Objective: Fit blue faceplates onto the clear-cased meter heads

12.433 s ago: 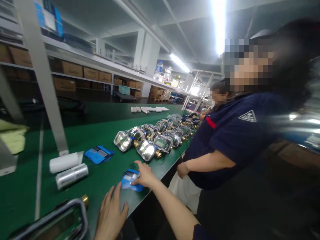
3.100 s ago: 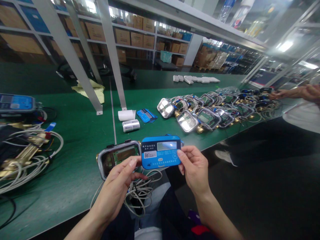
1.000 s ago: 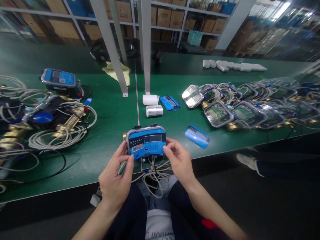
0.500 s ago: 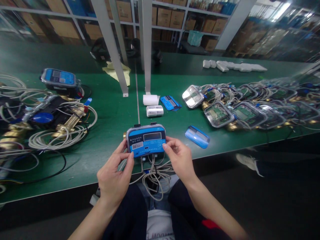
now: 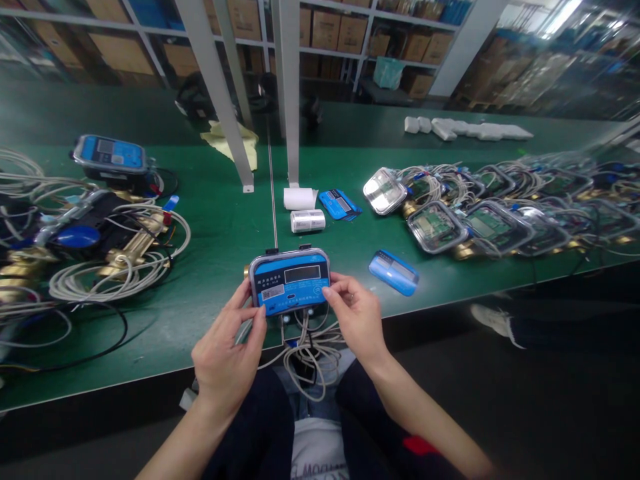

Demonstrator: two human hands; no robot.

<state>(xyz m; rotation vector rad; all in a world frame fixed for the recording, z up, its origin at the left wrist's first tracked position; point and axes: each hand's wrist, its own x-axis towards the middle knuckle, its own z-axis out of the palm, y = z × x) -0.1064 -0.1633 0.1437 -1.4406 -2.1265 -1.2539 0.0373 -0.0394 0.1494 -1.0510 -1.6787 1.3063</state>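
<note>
Your left hand (image 5: 227,353) and right hand (image 5: 356,319) pinch the blue meter (image 5: 290,281); press its edges evenly, keeping the cables (image 5: 305,350) free.

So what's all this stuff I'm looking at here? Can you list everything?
blue-faced meter: one, blue front, grey rim, held at the table's near edge
cable bundle: one, grey-white, hanging under the held meter
loose blue faceplate: one, right of the held meter
open meters: a row, too many to count, clear covers, brass fittings, right side
blue faceplates: small stack, mid table
rolls: two, white and silvery, by the post
brass meters with cables: a heap, left side
table: one, green
cardboard boxes: many, brown, back shelves
left hand: gripping the meter's left edge
right hand: gripping its right edge
</note>
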